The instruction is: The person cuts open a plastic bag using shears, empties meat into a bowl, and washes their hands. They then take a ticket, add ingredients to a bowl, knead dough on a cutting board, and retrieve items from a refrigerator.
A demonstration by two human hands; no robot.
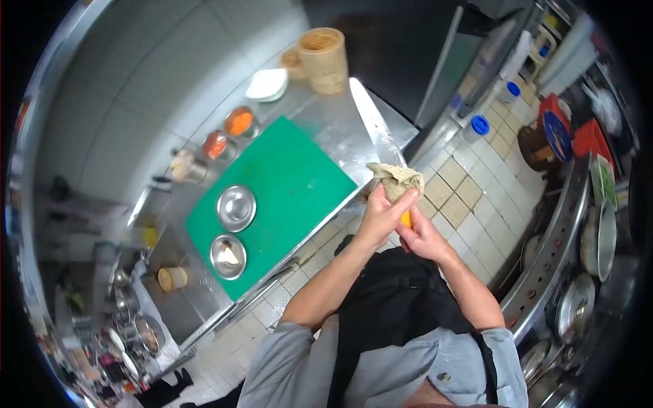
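Note:
A long knife (pixel 376 124) with bits of residue on its blade points up and away from me, beyond the right end of the green cutting board (pixel 292 183). My left hand (pixel 382 216) grips a crumpled beige cloth (pixel 401 182) wrapped around the blade near the handle. Below it, my right hand (pixel 423 236) is closed on the knife's yellow handle (pixel 407 218), which shows only in part. Two small metal bowls stand on the board: one bowl (pixel 236 208) looks empty, the other (pixel 228 256) holds something whitish.
Metal containers with orange (pixel 239 122) and red food (pixel 216 145) stand behind the board, near a white dish (pixel 267 85) and a bamboo steamer (pixel 324 61). A metal counter (pixel 537 292) with pans runs along the right. Dark-clad legs (pixel 160 393) show at lower left.

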